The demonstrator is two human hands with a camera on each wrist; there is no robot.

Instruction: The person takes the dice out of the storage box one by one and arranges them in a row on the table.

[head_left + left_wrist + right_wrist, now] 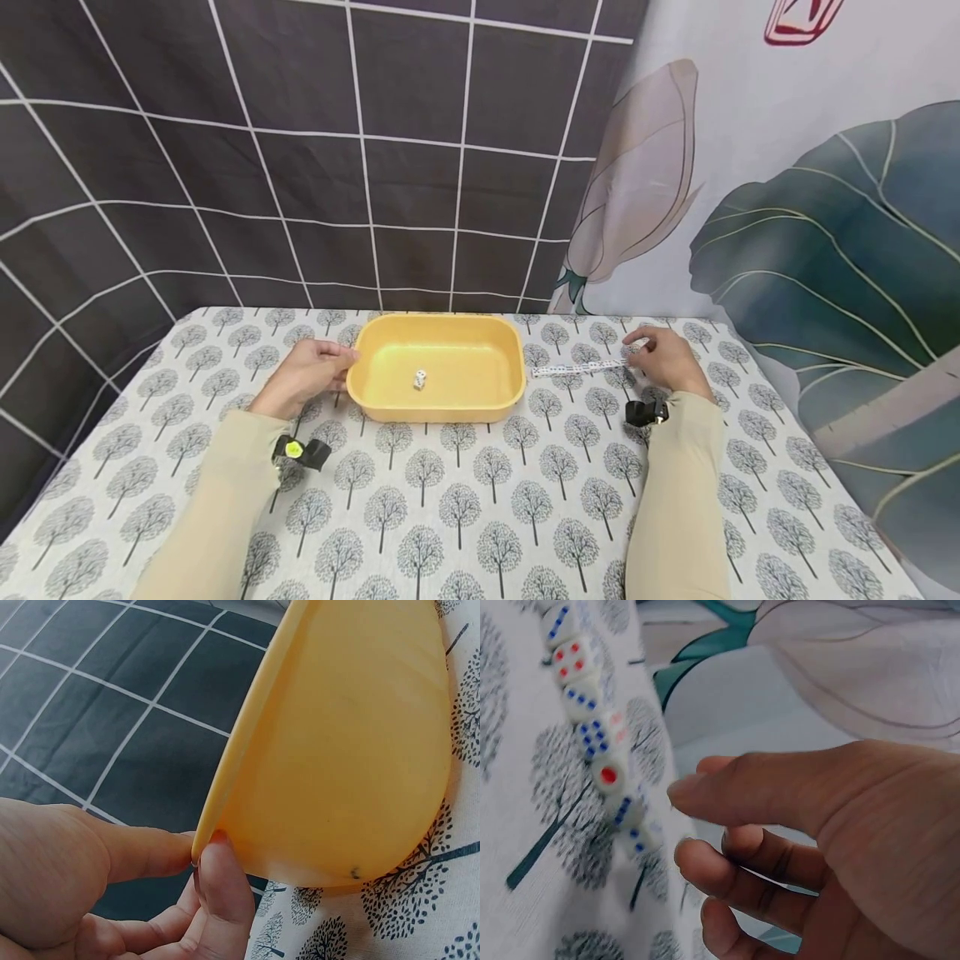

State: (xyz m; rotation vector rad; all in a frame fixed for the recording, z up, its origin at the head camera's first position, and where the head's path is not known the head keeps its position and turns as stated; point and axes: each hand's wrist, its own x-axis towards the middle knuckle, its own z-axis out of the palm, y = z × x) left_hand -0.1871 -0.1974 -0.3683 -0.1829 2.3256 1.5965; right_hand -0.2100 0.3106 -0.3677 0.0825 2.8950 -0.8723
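A yellow oblong basin (438, 413) stands on the table. My left hand (309, 372) pinches its left rim between thumb and index finger, as the left wrist view shows at the basin's edge (214, 802). Inside the basin lie white dice (419, 380), too small to count surely. To the basin's right, a straight row of white dice (577, 368) with red and blue pips runs across the cloth. Near the row's right end is my right hand (666, 360), thumb and fingers parted with nothing between them. The right wrist view shows the end dice (607, 776) close to those fingertips.
A white cloth printed with dark trees (457, 508) covers the table. Behind it hangs a dark curtain with white grid lines (412, 183). At the right is a pale curtain with a flower and large leaf (825, 225), meeting the table's far right edge.
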